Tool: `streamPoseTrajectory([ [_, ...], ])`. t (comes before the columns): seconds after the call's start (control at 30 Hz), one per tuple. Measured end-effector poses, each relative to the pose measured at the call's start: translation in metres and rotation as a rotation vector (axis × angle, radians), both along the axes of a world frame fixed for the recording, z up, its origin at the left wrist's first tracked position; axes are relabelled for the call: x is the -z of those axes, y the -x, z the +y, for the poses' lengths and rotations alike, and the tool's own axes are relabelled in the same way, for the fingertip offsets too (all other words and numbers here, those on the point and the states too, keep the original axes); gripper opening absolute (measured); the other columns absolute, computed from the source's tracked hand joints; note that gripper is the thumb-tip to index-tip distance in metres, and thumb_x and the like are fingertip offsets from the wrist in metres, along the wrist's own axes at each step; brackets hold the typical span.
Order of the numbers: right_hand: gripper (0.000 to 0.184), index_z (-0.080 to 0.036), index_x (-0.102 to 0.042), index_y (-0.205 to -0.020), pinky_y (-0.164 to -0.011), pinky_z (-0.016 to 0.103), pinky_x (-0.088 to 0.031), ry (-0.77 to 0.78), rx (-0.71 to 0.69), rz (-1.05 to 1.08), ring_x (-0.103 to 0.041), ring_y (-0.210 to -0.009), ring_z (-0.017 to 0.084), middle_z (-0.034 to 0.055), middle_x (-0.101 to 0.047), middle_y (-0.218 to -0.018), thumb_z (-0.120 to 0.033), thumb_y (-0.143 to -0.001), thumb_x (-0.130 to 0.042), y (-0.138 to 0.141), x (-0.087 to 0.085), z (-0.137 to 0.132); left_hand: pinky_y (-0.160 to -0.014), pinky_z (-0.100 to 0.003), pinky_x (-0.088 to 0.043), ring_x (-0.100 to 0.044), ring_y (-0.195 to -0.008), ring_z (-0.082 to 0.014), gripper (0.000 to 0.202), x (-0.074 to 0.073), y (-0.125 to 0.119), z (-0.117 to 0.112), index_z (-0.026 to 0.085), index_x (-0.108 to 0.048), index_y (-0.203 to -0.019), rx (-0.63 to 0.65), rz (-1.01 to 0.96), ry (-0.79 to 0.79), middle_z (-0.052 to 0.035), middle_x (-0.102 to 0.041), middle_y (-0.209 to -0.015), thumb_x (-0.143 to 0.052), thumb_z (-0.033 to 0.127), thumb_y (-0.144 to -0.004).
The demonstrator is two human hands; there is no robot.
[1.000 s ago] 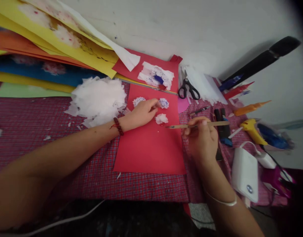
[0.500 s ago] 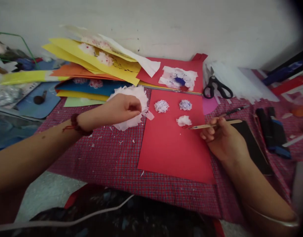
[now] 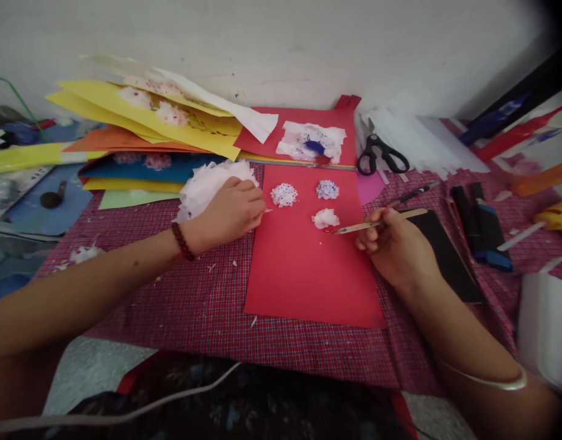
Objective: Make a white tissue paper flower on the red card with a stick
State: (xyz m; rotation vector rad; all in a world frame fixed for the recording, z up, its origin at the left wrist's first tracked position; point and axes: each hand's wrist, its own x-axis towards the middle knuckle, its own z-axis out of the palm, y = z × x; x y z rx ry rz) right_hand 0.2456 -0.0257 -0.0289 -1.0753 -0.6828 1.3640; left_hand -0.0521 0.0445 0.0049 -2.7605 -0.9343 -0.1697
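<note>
My right hand (image 3: 397, 250) is closed round a thin wooden stick (image 3: 363, 227). The stick's stained tip sits just below a crumpled white paper tuft (image 3: 325, 218), beside a small red smear. That tuft lies on a red sheet of paper (image 3: 308, 275). Above it on the sheet are a white tuft with dark specks (image 3: 284, 194) and a bluish speckled tuft (image 3: 327, 189). My left hand (image 3: 237, 211) is pinched at the sheet's left edge, with a thin white scrap of paper (image 3: 268, 211) showing at its fingertips. Beneath and behind it is a pile of torn white paper (image 3: 208, 183).
Stacked coloured papers (image 3: 148, 116) stand at the back left. A white piece with blue paint (image 3: 314, 145) lies behind the sheet. Black scissors (image 3: 382, 156), a pen (image 3: 412, 194), a dark notebook (image 3: 446, 250) and white paper strips (image 3: 423, 143) are to the right.
My left hand has turned over and shifted towards the red sheet, off part of the white paper pile. My right hand still holds the stick by the same tuft. The view has shifted right.
</note>
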Motion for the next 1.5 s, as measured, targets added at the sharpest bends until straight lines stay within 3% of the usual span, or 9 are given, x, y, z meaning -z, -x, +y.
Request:
streamPoseTrajectory([
  [0.07,0.023,-0.020,-0.060,-0.073,-0.048,0.022,-0.043,-0.005,-0.013,-0.017,-0.041,-0.042,0.008,-0.0043,-0.049,-0.049,-0.033,-0.090,-0.053,-0.001,0.001,0.001,-0.075,-0.036,-0.041,-0.056,-0.081,-0.0196,0.016,-0.007,-0.002,-0.001,0.018,-0.061,-0.072,-0.124,-0.230,0.165,-0.0045,-0.065,-0.079,-0.052,0.020,-0.085],
  [0.17,0.022,-0.020,-0.059,-0.075,-0.047,0.023,-0.043,-0.047,-0.009,-0.061,-0.042,-0.041,0.008,-0.0045,-0.050,-0.049,-0.036,-0.090,-0.054,-0.003,-0.001,0.002,-0.062,-0.028,-0.041,-0.053,-0.065,-0.0134,0.013,-0.024,-0.013,-0.008,0.018,-0.060,-0.070,-0.295,-0.515,0.590,-0.0005,-0.061,-0.068,-0.051,0.022,-0.078],
  [0.23,0.022,-0.021,-0.059,-0.075,-0.047,0.022,-0.043,-0.108,0.035,-0.084,-0.044,-0.041,0.008,-0.0047,-0.051,-0.050,-0.037,-0.089,-0.057,-0.005,-0.004,0.003,-0.055,-0.025,-0.037,-0.050,-0.058,-0.0112,0.014,-0.034,-0.024,-0.014,0.018,-0.061,-0.070,-0.324,-0.545,0.795,0.0012,-0.059,-0.064,-0.051,0.025,-0.077],
  [0.3,0.022,-0.021,-0.058,-0.075,-0.045,0.022,-0.042,-0.155,0.095,-0.104,-0.045,-0.042,0.008,-0.0049,-0.052,-0.050,-0.038,-0.088,-0.058,-0.008,-0.005,0.005,-0.052,-0.024,-0.034,-0.049,-0.056,-0.0102,0.015,-0.039,-0.038,-0.017,0.018,-0.061,-0.068,-0.274,-0.486,0.879,0.0022,-0.058,-0.061,-0.052,0.026,-0.077],
  [0.5,0.030,-0.021,-0.054,-0.071,-0.041,0.020,-0.040,-0.153,0.185,-0.192,-0.045,-0.040,0.007,-0.0063,-0.050,-0.049,-0.045,-0.090,-0.057,-0.015,-0.005,0.012,-0.056,-0.026,-0.036,-0.053,-0.058,-0.0118,0.019,-0.035,-0.089,-0.028,0.017,-0.063,-0.064,-0.080,-0.240,0.808,0.0002,-0.063,-0.062,-0.052,0.025,-0.078],
  [0.77,0.035,-0.022,-0.053,-0.068,-0.040,0.020,-0.037,-0.248,0.242,-0.303,-0.045,-0.039,0.007,-0.0063,-0.051,-0.048,-0.050,-0.090,-0.057,-0.018,-0.009,0.009,-0.056,-0.029,-0.034,-0.054,-0.058,-0.0144,0.016,-0.014,-0.133,-0.014,0.018,-0.065,-0.068,-0.121,-0.227,0.644,-0.0033,-0.066,-0.066,-0.054,0.022,-0.077],
  [1.03,0.031,-0.021,-0.058,-0.067,-0.040,0.021,-0.031,-0.282,0.149,-0.463,-0.043,-0.039,0.007,-0.0056,-0.049,-0.048,-0.037,-0.093,-0.055,-0.016,-0.016,0.001,-0.056,-0.030,-0.032,-0.050,-0.060,-0.0152,0.023,-0.005,-0.138,-0.001,0.018,-0.059,-0.060,-0.095,-0.173,0.466,-0.0052,-0.062,-0.068,-0.056,0.030,-0.079],
  [1.5,0.026,-0.020,-0.059,-0.069,-0.045,0.023,-0.037,-0.268,0.106,-0.493,-0.047,-0.046,0.008,-0.0044,-0.053,-0.052,-0.037,-0.089,-0.064,-0.011,-0.008,0.002,-0.059,-0.029,-0.035,-0.053,-0.064,-0.0155,0.016,-0.004,-0.136,-0.001,0.017,-0.064,-0.066,-0.117,-0.189,0.450,-0.0059,-0.065,-0.073,-0.052,0.020,-0.076],
])
